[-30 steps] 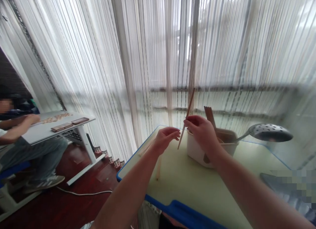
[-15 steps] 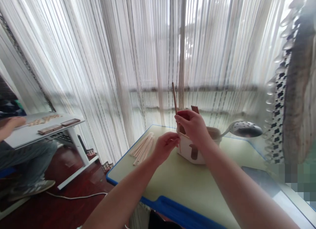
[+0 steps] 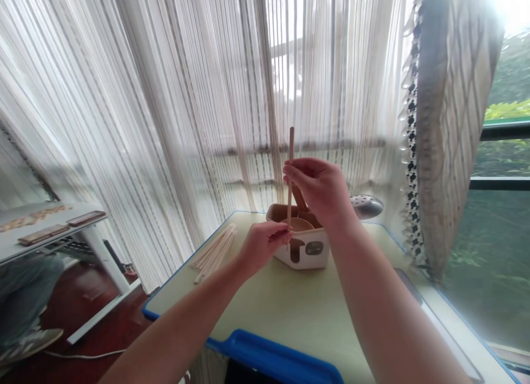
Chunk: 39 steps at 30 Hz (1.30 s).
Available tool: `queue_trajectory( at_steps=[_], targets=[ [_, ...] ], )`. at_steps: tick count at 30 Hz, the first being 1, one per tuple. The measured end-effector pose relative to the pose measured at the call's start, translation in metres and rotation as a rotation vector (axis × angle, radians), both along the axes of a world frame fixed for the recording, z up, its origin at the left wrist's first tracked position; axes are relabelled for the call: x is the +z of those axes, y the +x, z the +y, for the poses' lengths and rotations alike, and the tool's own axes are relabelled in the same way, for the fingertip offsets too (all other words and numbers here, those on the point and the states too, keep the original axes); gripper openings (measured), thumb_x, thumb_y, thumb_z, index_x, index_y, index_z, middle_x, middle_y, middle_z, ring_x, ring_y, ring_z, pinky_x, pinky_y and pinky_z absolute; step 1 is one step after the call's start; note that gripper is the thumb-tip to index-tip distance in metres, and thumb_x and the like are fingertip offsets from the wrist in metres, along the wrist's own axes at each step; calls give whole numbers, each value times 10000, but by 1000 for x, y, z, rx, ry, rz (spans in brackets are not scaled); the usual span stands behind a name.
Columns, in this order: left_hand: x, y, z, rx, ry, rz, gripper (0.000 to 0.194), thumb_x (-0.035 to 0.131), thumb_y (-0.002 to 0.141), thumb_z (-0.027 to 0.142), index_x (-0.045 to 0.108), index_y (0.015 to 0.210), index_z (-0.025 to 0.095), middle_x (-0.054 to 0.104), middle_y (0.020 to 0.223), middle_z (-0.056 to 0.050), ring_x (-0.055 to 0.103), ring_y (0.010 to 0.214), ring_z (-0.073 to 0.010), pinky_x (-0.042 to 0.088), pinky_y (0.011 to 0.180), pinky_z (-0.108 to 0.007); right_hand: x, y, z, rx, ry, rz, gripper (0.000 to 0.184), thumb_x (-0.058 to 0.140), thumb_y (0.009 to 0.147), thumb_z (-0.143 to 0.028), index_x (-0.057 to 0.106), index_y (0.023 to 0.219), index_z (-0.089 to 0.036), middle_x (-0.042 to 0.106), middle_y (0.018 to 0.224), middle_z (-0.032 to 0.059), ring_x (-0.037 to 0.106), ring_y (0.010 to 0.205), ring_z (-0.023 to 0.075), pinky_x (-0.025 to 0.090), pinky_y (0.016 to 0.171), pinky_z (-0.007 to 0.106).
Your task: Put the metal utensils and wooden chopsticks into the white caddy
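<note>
Upright over the pale table (image 3: 298,307), a wooden chopstick (image 3: 291,147) is pinched between the fingertips of our right hand (image 3: 321,188) above and our left hand (image 3: 265,243) below, in front of the white container (image 3: 314,254). More chopsticks (image 3: 215,251) lie on the tabletop to our left.

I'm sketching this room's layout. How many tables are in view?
2. The blue-edged table bears the container and loose chopsticks; the white table stands at far left, partly cut off.
</note>
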<state>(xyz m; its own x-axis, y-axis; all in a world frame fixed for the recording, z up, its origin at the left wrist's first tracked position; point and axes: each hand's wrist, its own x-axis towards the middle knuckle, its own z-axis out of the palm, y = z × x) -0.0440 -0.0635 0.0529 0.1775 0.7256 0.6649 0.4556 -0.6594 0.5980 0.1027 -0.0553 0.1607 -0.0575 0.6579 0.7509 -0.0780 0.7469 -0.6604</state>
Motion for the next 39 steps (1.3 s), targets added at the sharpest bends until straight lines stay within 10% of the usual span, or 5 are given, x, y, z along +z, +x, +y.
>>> queue_trajectory(
  at_steps=[8, 18, 31, 39],
  targets=[
    [20, 27, 5, 33, 101, -218, 239, 653, 736, 305, 699, 929, 173, 704, 837, -61, 656, 733, -151, 536, 680, -256, 12, 29, -4, -2, 154, 127, 200, 648, 732, -332, 689, 863, -188, 666, 759, -6, 641, 747, 133, 554, 701, 316],
    [71, 78, 67, -132, 50, -255, 168, 688, 676, 208, 700, 821, 125, 693, 714, -47, 644, 666, -140, 537, 658, -279, 11, 38, 8, -223, 263, 180, 120, 627, 768, -293, 691, 850, -233, 678, 806, -11, 644, 790, 152, 543, 739, 321],
    [56, 76, 72, 155, 137, -31, 106, 580, 705, 148, 686, 698, 139, 673, 652, -21, 595, 610, -127, 443, 606, -229, -12, 20, 45, -321, 14, 165, 187, 604, 760, -356, 684, 838, -206, 693, 766, 8, 640, 736, 138, 522, 684, 271],
    [57, 62, 81, 37, 105, -73, 131, 620, 716, 239, 701, 797, 174, 699, 733, -19, 627, 680, -135, 462, 639, -230, -15, 21, 46, -372, 6, 145, 242, 609, 746, -394, 696, 834, -185, 693, 740, 22, 636, 721, 145, 501, 663, 262]
  ],
)
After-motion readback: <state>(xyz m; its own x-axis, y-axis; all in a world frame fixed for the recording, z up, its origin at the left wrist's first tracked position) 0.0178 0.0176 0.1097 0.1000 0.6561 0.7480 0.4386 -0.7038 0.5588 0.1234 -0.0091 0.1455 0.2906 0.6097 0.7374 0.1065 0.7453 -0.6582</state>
